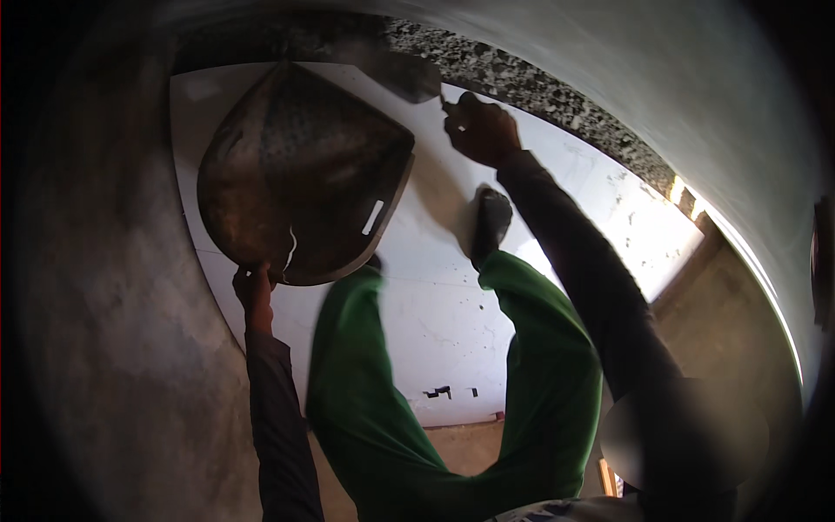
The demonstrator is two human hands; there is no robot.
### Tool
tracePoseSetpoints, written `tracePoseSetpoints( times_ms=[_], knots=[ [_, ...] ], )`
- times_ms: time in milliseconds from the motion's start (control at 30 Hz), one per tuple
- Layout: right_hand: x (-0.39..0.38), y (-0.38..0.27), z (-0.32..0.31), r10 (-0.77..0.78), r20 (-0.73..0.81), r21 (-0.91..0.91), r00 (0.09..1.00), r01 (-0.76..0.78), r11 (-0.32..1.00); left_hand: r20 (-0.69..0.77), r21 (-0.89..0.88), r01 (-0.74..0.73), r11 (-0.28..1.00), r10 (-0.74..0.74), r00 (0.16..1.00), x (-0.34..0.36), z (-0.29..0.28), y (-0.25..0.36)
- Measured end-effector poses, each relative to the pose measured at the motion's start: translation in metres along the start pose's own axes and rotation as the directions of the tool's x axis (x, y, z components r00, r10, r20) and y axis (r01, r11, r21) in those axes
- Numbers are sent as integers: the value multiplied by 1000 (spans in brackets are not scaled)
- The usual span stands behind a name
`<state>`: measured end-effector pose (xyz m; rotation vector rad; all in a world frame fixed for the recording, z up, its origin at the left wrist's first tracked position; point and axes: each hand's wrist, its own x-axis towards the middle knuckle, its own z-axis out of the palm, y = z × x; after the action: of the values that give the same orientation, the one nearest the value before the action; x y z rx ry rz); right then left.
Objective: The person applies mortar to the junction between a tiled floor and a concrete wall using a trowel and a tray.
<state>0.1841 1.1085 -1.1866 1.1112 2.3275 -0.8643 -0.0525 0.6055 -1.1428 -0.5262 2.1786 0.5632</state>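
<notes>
My left hand grips the lower edge of a large, dark brown, worn pan with a white-showing slot and a crack, held over a white board. My right hand is closed on the handle of a trowel, whose blurred dark blade lies to the right of the pan's top, over a dark speckled strip beyond the board.
My green-trousered legs and dark shoe are over the white board. A rough grey concrete wall rises on the left. A pale curved surface borders the speckled strip at upper right, with a brownish surface below.
</notes>
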Motion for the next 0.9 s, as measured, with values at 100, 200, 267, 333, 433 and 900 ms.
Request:
tracePoseSetpoints(
  times_ms=[100, 200, 267, 333, 433, 900],
  knots=[
    [29, 56, 25, -130, -130, -41, 983, 125, 991, -41, -46, 5, 999, -7, 999, 37, 35, -49],
    [45, 83, 56, -170, -179, -191, 969, 135, 972, -100, -105, 27, 994, -37, 994, 75, 71, -109],
    [58, 119, 98, -349, -309, -178, 885, 306, 935, -129, -110, 38, 993, -52, 990, 100, 89, -136],
    [81, 138, 126, -396, -232, -258, 889, 336, 906, -151, -46, 12, 999, -19, 988, 127, 89, -168],
    [96, 148, 167, -441, -217, -304, 871, 369, 878, -184, -80, 34, 996, -49, 982, 143, 68, -218],
    [130, 28, 228, -512, -201, -194, 835, 478, 856, -780, 308, -94, 947, 308, 545, 191, 62, -254]
  ],
)
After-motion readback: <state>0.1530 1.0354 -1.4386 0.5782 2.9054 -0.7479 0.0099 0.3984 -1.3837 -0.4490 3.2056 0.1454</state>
